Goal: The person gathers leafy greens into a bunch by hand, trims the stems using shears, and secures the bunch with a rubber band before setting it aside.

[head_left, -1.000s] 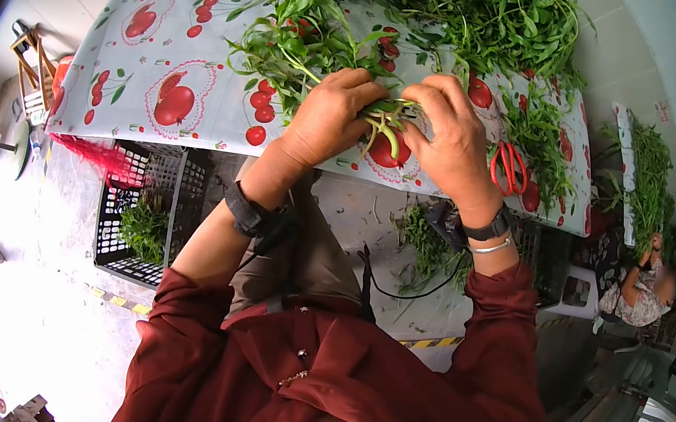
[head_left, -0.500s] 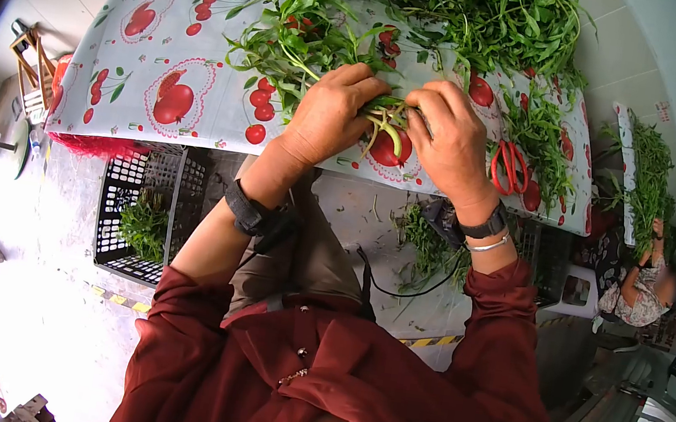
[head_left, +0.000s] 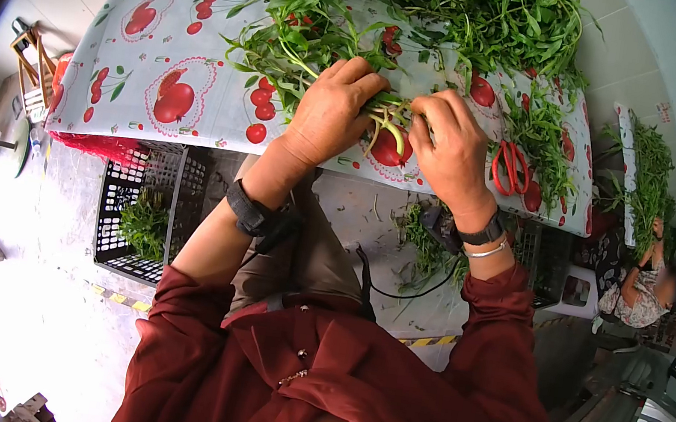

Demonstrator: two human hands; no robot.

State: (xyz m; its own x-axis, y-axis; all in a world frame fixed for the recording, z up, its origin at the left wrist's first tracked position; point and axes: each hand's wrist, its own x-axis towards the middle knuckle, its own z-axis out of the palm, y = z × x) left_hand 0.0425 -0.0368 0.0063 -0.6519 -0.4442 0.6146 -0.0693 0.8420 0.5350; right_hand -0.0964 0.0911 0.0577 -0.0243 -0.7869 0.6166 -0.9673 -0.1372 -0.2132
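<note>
My left hand (head_left: pixel 333 108) is closed round a bunch of green leafy stems (head_left: pixel 296 50); the leaves fan out to its upper left and pale stem ends stick out to its right. Just right of those ends, my right hand (head_left: pixel 450 140) has its thumb and fingers pinched together, and whatever they hold is too small to make out. Red-handled scissors (head_left: pixel 511 168) lie on the cherry-patterned tablecloth (head_left: pixel 221 121), right of my right hand. Loose greens (head_left: pixel 545 137) lie beside the scissors.
A large heap of greens (head_left: pixel 504 14) covers the table's far side. Below the table's edge are a black crate (head_left: pixel 114 218) with greens inside and scattered leaves on the floor. At far right, another person (head_left: pixel 646 293) sits by more greens (head_left: pixel 653 169).
My right hand has shifted slightly to the right, away from the stem ends. My left hand stays round the bunch.
</note>
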